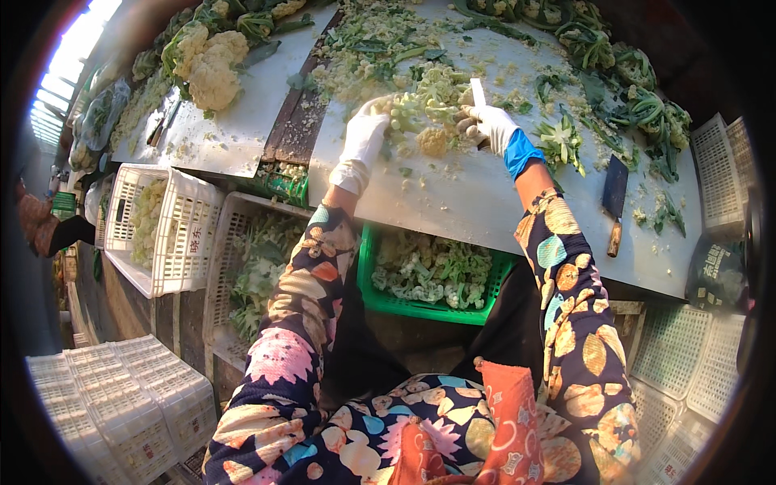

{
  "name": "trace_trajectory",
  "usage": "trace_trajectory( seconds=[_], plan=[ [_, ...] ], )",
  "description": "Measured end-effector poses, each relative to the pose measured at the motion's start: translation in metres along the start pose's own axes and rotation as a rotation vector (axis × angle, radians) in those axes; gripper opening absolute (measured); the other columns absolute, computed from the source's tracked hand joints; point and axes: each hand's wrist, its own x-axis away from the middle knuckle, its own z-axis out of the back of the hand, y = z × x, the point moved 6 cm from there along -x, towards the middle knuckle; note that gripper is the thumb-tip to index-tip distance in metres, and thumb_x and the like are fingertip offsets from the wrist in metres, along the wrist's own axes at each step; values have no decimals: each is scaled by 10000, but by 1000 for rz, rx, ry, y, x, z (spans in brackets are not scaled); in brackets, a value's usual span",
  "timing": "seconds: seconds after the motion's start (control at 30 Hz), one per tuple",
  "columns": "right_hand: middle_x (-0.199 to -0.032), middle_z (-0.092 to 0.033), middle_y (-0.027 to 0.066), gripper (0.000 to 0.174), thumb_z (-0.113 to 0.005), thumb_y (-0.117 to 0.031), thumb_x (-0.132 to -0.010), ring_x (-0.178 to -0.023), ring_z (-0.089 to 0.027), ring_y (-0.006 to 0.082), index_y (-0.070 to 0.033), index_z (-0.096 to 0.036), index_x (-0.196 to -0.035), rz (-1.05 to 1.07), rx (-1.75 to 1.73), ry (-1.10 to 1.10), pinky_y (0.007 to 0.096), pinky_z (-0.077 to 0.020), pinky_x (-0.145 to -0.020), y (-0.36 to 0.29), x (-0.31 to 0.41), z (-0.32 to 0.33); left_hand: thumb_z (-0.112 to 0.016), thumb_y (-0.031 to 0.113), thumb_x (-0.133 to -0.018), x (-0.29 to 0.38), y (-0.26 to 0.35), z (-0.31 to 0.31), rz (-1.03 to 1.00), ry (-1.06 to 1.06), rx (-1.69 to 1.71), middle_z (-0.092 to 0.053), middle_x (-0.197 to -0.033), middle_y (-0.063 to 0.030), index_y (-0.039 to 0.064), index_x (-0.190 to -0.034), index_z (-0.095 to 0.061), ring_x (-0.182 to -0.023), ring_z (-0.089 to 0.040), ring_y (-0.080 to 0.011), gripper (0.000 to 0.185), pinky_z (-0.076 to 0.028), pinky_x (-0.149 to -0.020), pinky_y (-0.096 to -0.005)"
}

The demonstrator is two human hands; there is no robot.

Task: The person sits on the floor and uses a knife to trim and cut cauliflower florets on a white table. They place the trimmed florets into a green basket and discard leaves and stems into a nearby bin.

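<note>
My left hand, in a white glove, has its fingers around a piece of cauliflower above the white tabletop. My right hand, gloved in white with a blue cuff at the wrist, grips a small knife. Its bright blade points away from me, and a dark handle end shows below the fingers. Between the hands lie more cut florets and a yellowish floret clump. Under the table edge, between my knees, a green plastic crate holds cut florets.
A cleaver lies at the right of the table, near a leafy cauliflower stem. Leafy cauliflower heads line the far edge. White plastic crates stand at left, and several more lower left. A person's sleeve shows far left.
</note>
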Motion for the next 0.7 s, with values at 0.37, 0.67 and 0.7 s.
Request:
trace_trajectory(
  seconds=[0.37, 0.67, 0.7],
  plan=[
    [-889, -757, 25, 325, -750, -351, -937, -617, -638, 119, -108, -760, -1153, 540, 376, 129, 300, -510, -570, -25, 49, -51, -518, -23, -975, 25, 8, 6, 37, -152, 342, -661, -1113, -64, 34, -1305, -609, -958, -667, -165, 348, -557, -797, -232],
    [-681, -646, 5, 333, -808, -376, -899, -514, -524, 87, -69, -769, -1024, 262, 359, -53, 251, -398, -458, 7, 57, -92, -554, 11, -932, 78, 40, 23, 101, -174, 211, -703, -965, -82, -58, -1268, -621, -703, -664, -145, 349, -552, -612, -261],
    [-702, -660, -1, 278, -802, -339, -909, -539, -540, 84, -79, -779, -1006, 303, 315, -50, 244, -413, -481, 12, 65, -90, -553, 12, -934, 90, 49, 38, 87, -147, 166, -703, -949, -80, -66, -1260, -622, -687, -662, -147, 342, -545, -598, -258]
  ],
)
